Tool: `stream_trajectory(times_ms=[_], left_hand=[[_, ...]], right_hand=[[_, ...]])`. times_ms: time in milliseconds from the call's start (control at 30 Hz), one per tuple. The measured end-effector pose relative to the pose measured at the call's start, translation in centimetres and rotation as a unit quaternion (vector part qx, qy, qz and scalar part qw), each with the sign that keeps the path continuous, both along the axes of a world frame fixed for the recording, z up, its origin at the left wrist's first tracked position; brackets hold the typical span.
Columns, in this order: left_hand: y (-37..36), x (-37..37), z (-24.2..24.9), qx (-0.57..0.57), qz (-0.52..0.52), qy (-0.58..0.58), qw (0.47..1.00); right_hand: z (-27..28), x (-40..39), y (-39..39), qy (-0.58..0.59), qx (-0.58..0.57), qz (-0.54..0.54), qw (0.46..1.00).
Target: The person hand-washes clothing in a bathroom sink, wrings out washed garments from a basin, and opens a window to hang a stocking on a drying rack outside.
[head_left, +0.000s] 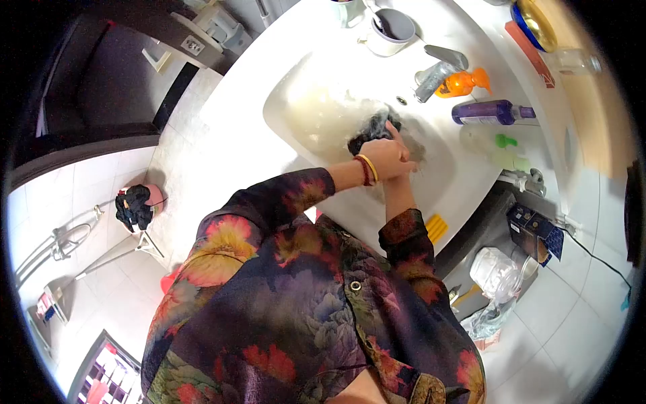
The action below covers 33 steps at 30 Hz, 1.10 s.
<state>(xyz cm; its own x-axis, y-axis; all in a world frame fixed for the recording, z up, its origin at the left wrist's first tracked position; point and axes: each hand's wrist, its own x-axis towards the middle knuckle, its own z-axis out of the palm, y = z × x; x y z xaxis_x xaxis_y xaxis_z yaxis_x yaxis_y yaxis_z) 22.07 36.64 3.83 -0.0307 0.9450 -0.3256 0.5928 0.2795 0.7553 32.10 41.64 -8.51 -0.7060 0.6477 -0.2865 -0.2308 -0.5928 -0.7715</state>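
Observation:
A wet black cloth point(373, 131) lies bunched in the white sink basin point(434, 185), in cloudy water. Right at its near edge is my left hand point(380, 158), with red and yellow bands at the wrist. Its fingers are curled in and it overlaps my right hand point(402, 176), which comes in from below at the right. One finger stretches out over the cloth from the crossed hands. Most of my right hand's fingers are hidden behind the left; what the left grips, I cannot tell.
Beyond the basin stand a grey faucet point(441, 74), an orange pump bottle point(464, 83), a lying purple bottle point(491, 112) and a white mug point(390, 34). A yellow ridged object point(437, 229) rests at the front rim. On the floor sits a pink bucket point(156, 196) with dark cloth.

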Motion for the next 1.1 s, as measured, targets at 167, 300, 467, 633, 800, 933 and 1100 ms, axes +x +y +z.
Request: stream_trajectory(times_ms=[167,300,467,633,800,933,1100], left_hand=[[1.0,-1.8,-5.0,0.01,-0.039,0.216,0.976],[1.3,-7.6,-9.9,-0.068,-0.026,0.229,0.971],[0.2,-11.5,-9.1,-0.086,0.069,0.237,0.965],[-0.8,-9.7,-11.9,-0.153,-0.061,0.262,0.951],[3.0,-8.7,-14.1,-0.056,-0.34,0.325,0.881],[1.6,-4.7,-8.4,0.142,-0.056,-0.077,0.985],[-0.6,0.0,-2.8,0.201,0.008,-0.117,0.972]], right_hand=[[0.7,-3.2,-1.4,0.037,-0.292,-0.077,0.952],[4.1,-4.3,-2.5,-0.105,-0.281,-0.118,0.946],[3.9,1.6,-0.6,-0.243,-0.008,-0.058,0.968],[-6.1,4.6,0.9,-0.394,-0.041,-0.02,0.918],[2.7,-0.5,-0.4,-0.124,-0.322,-0.018,0.938],[8.9,-2.6,-0.3,-0.07,-0.387,-0.063,0.917],[2.0,0.7,0.4,-0.009,-0.003,-0.027,1.0]])
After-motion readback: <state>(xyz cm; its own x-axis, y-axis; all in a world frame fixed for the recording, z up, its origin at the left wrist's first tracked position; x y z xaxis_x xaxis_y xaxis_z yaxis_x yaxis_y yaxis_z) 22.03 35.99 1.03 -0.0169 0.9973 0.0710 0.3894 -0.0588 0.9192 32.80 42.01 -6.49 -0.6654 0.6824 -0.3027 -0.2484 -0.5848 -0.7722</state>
